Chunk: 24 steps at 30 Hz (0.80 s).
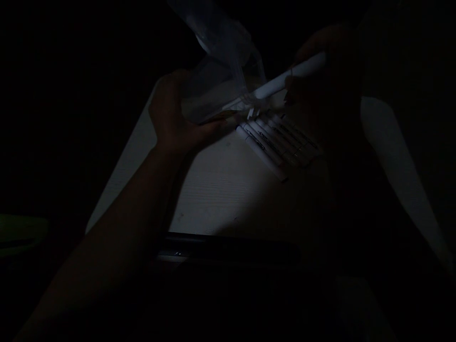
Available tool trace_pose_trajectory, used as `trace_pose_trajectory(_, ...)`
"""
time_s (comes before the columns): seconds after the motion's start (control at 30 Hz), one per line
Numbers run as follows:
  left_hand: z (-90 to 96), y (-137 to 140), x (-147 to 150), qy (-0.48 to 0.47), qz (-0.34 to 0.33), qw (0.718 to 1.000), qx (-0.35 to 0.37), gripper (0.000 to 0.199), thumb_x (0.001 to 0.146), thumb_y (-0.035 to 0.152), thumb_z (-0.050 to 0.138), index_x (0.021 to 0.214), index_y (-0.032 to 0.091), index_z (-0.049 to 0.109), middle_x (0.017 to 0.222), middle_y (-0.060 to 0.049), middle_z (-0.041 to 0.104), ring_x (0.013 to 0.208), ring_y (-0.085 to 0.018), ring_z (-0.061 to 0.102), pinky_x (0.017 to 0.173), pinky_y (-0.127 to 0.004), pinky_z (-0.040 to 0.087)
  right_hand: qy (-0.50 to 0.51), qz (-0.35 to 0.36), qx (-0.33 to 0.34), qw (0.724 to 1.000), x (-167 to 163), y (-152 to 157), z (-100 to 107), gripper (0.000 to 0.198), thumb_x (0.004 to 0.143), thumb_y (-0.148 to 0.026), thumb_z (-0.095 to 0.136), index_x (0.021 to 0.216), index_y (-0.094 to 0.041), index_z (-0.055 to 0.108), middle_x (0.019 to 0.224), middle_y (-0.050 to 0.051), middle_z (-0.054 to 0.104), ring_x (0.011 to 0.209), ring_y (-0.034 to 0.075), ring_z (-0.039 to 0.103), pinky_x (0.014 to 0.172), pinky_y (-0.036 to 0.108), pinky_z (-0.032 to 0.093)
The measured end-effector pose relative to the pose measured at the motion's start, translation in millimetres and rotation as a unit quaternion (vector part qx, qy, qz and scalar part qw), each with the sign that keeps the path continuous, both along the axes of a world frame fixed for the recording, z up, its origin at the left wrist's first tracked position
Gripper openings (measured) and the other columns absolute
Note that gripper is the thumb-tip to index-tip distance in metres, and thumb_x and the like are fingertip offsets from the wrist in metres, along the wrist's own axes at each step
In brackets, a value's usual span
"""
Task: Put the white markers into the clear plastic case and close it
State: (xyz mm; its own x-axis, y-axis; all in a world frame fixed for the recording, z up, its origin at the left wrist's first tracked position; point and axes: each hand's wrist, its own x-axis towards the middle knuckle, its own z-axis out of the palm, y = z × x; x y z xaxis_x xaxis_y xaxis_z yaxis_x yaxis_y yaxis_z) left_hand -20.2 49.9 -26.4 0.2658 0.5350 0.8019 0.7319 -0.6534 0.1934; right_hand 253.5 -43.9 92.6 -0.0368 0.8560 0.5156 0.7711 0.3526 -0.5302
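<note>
In dim light, my left hand (174, 114) is closed round the near-left side of a clear plastic bag (217, 85), its thumb stretched along the lower edge. My right hand (317, 71) grips a white marker (274, 87), slanted with its lower-left end at the bag's mouth. Most of the right hand's fingers are lost in shadow. Below the bag, several white marker pens (265, 154) with dark print lie side by side on the pale wooden table (217, 190). What the bag contains is too dark to make out.
Along the table's near edge lies a long dark object (228, 247) of unclear kind. A green object (21, 232) shows at the far left. Deep shadow covers the surroundings beyond the table.
</note>
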Motion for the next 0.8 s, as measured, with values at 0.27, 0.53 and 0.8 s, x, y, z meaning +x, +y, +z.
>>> trace_pose_trajectory(0.27,5.9,-6.0,2.5,0.011,-0.001,1.0,-0.008,0.126,0.035,0.092,0.065,0.134,0.021,0.033,0.125,-0.007,0.045,0.126,-0.04,0.053,0.105,-0.061,0.041,0.053,0.053,-0.014,0.997,-6.8,3.1,-12.5,0.022,0.079,-0.003,0.06,0.098,-0.012,0.066,0.092,-0.007,0.065,0.079,0.003,0.059,0.079,0.018,0.052)
trace_pose_trajectory(0.53,10.3,-8.4,3.3,0.015,-0.001,1.0,-0.02,0.125,0.033,0.09,0.069,0.132,0.021,0.037,0.125,-0.007,0.048,0.125,-0.039,0.054,0.106,-0.064,0.041,0.021,0.081,-0.05,0.995,-14.1,-1.3,-12.9,0.022,0.085,0.002,0.056,0.1,-0.01,0.068,0.102,-0.003,0.066,0.099,0.005,0.061,0.096,0.02,0.05)
trace_pose_trajectory(0.8,15.9,-18.1,10.5,0.012,0.019,0.999,-0.049,0.119,0.039,0.091,0.067,0.129,0.02,0.037,0.123,-0.007,0.047,0.126,-0.037,0.053,0.108,-0.061,0.042,-0.096,0.165,-0.012,0.982,-13.5,8.5,-17.5,0.027,0.088,0.004,0.047,0.096,-0.007,0.071,0.105,0.005,0.067,0.1,0.011,0.063,0.093,0.028,0.049)
